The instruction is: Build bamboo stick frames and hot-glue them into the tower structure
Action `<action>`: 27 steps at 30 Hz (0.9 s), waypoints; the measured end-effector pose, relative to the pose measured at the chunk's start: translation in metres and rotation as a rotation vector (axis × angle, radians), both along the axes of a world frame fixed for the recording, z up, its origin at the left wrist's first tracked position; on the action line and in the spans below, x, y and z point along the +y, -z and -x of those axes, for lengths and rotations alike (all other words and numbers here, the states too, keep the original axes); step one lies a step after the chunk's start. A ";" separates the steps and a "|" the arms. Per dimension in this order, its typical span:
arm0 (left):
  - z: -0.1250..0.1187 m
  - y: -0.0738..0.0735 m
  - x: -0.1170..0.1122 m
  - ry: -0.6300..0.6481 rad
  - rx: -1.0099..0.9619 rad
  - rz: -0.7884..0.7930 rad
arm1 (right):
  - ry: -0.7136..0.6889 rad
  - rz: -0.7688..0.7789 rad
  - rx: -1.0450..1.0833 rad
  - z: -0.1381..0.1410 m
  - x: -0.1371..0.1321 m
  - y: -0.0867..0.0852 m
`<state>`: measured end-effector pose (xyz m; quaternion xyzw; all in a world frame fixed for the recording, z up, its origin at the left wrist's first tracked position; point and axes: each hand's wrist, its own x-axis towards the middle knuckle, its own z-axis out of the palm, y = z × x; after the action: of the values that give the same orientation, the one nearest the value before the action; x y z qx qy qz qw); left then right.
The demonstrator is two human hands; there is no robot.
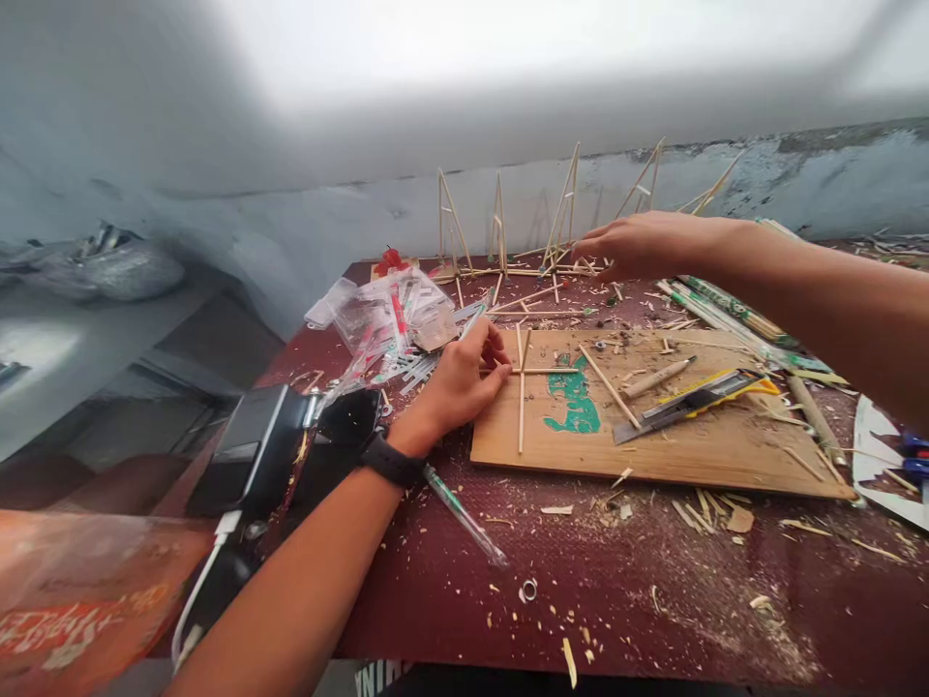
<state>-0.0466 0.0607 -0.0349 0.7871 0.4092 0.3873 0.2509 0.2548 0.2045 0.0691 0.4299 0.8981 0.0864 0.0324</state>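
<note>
My left hand (471,378), a watch on its wrist, is closed with thumb and fingers at the left end of a crossed piece of thin wooden sticks (522,411). That cross lies over the left side of a wooden board (500,440). My right hand (631,244) reaches across the back of the board, fingers stretched and apart, with no object visible in it. Its fingertips are near an upright frame of thin sticks (562,218); whether they touch it is unclear. A yellow utility knife (715,392), a short dowel (660,378) and a loose stick (610,387) rest on the board.
Several stick frames (500,227) stand by the wall. Clear plastic packaging (355,315) lies left, near a black device (251,436) with a white cable (199,590). A pen (464,513), a metal ring (529,589) and wood shavings litter the red table (450,610).
</note>
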 end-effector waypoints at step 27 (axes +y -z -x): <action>-0.009 -0.004 -0.002 0.017 -0.257 0.066 | -0.166 0.559 1.201 0.070 -0.097 0.004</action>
<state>-0.0376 0.0583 -0.0307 0.7258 0.3797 0.4689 0.3303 0.1846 0.1077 0.0655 0.3084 0.7790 -0.4016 -0.3698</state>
